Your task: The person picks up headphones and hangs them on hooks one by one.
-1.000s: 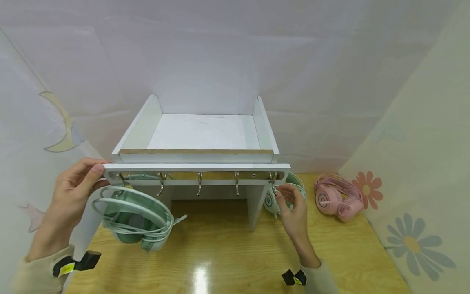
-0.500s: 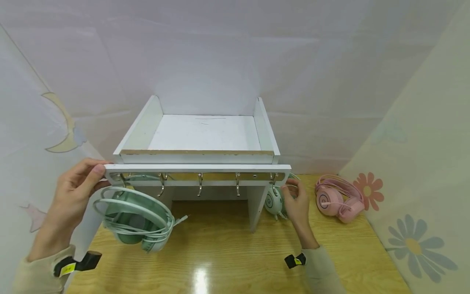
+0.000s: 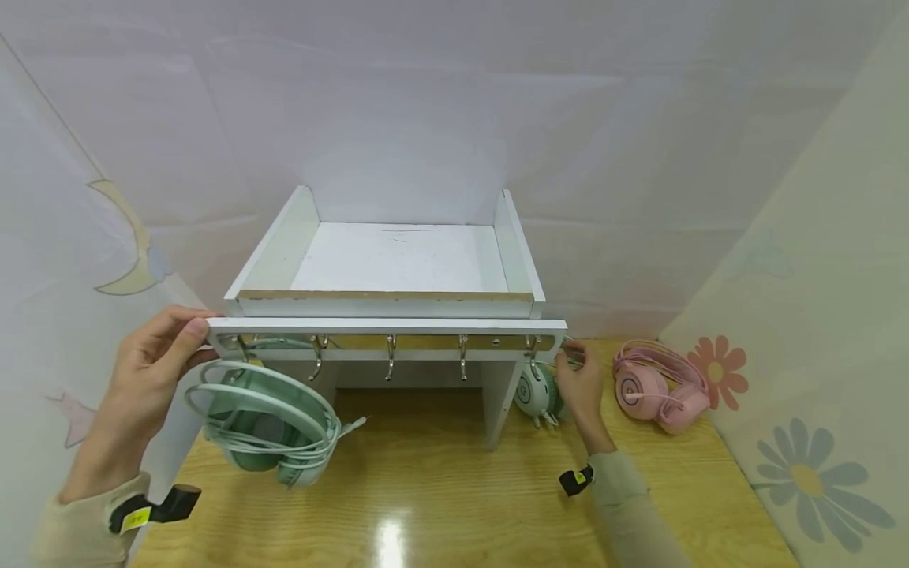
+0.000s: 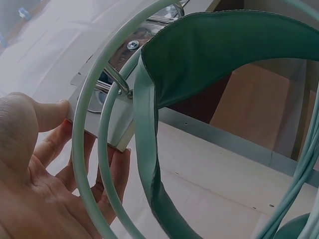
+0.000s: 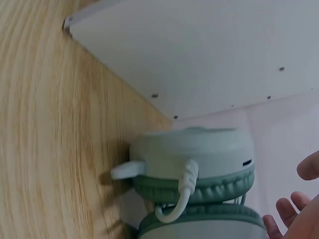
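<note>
Holding the long, flat, white bar [image 3: 426, 323] steady seems to be the job now. The left hand [image 3: 142, 379] pinches one end of it, with the thumb on one side and fingers on the other. Just right of that grip and lower down, round green headphones with a soft, dark green band [image 4: 209, 50] hang from the end one of the shiny silver hooks [image 3: 390, 369]. The right hand [image 3: 584, 386] is by the bar's far end. Its fingers are loose and a bit bent, and no thing shows in them. It is hard to tell if they touch the bar.

To do this well, pinch firmly, keep the bar level and go slowly, so the hanging pair does not swing.

Left of the right hand, on the shiny yellow wooden table [image 3: 426, 489], sits a second pale green pair [image 5: 194, 149], beside a tall white side board [image 3: 499, 406]. The right fingers could bump it. Farther right of that hand lies a pink pair [image 3: 642, 390]. Behind the bar, an open white shelf [image 3: 398, 256] would block a push back.
</note>
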`<action>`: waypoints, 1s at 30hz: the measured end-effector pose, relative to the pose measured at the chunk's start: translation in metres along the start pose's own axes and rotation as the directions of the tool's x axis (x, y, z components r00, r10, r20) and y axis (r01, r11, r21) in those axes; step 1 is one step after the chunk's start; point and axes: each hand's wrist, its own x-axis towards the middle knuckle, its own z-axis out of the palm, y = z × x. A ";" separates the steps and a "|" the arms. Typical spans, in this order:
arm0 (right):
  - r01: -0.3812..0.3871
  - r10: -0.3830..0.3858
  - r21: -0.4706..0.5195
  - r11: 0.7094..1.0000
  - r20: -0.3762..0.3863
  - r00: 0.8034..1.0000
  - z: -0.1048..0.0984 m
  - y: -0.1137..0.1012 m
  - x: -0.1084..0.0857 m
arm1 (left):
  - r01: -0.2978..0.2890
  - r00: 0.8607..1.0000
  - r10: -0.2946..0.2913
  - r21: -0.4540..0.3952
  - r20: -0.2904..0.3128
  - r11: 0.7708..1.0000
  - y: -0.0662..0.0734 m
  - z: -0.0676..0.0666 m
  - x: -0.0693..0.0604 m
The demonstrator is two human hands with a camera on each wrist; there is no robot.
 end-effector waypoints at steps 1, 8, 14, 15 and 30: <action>0.010 -0.010 -0.009 1.000 -0.003 1.000 0.000 0.002 0.002 | 0.002 1.000 -0.002 0.004 -0.002 1.000 0.000 0.000 0.000; 0.021 -0.021 -0.045 0.999 0.003 1.000 0.000 0.008 0.016 | 0.018 1.000 -0.018 0.026 -0.012 1.000 0.002 0.000 0.000; -0.029 0.035 -0.101 0.994 0.059 0.998 -0.005 0.017 0.027 | 0.030 0.999 -0.029 0.037 -0.020 0.999 0.003 0.001 0.000; -0.040 0.047 -0.107 0.994 0.068 0.997 -0.006 0.018 0.029 | 0.032 0.999 -0.031 0.041 -0.021 0.999 0.003 0.001 0.000; -0.087 0.123 -0.240 0.967 0.139 0.983 -0.018 0.032 0.050 | 0.034 0.999 -0.032 0.054 -0.021 0.998 0.004 0.002 0.000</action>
